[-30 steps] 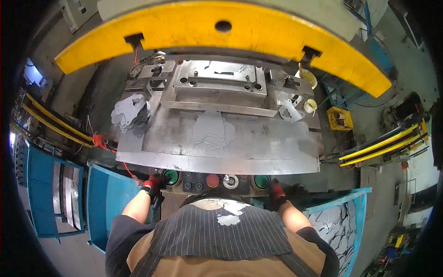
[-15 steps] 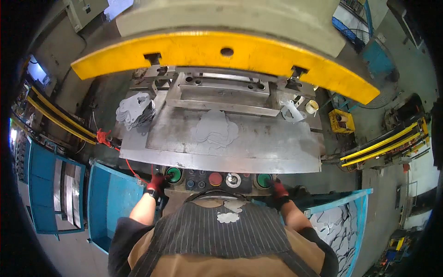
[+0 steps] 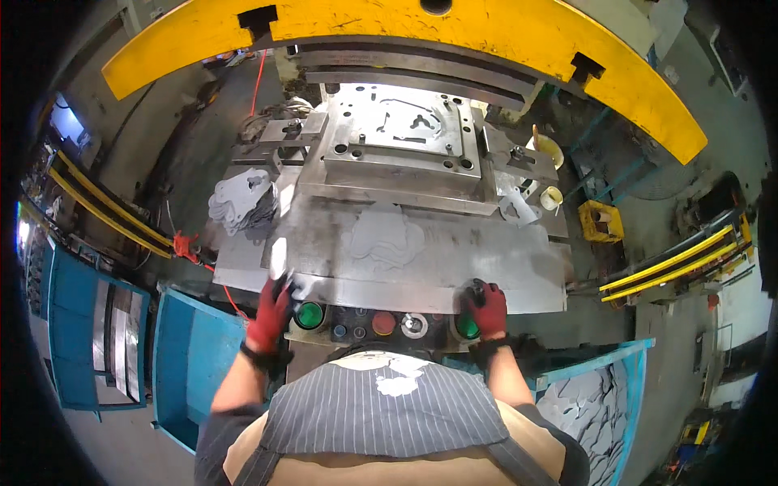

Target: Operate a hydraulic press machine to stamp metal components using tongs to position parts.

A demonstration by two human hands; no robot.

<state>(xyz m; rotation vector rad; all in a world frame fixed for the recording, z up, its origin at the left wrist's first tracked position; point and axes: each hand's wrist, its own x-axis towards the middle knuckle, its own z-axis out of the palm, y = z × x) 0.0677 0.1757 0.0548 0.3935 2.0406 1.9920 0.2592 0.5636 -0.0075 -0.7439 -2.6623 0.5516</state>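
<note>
My left hand (image 3: 269, 317), in a red and black glove, is at the front edge of the metal plate (image 3: 502, 263), beside the left green button (image 3: 309, 315). Its fingers are smeared by motion against a bright patch, so I cannot tell whether they hold anything. Above the right green button (image 3: 468, 326), my right hand (image 3: 488, 311) reaches over the plate's edge, fingers loosely bent and apart, with nothing visible in them. A stack of grey flat cut pieces (image 3: 381, 235) lies mid-plate. Behind it the press's lower die (image 3: 409, 166) is exposed under light.
The yellow press beam (image 3: 486, 28) spans above the die. More grey plates (image 3: 241, 198) are piled at the left. Blue bins stand on both sides: the left bin (image 3: 174, 356) and the right bin (image 3: 640, 381), which holds grey pieces. A red button (image 3: 382, 324) sits between the green ones.
The yellow beam has risen, uncovering the lower die. Both my hands have left the green buttons and moved forward to the plate's front edge.
</note>
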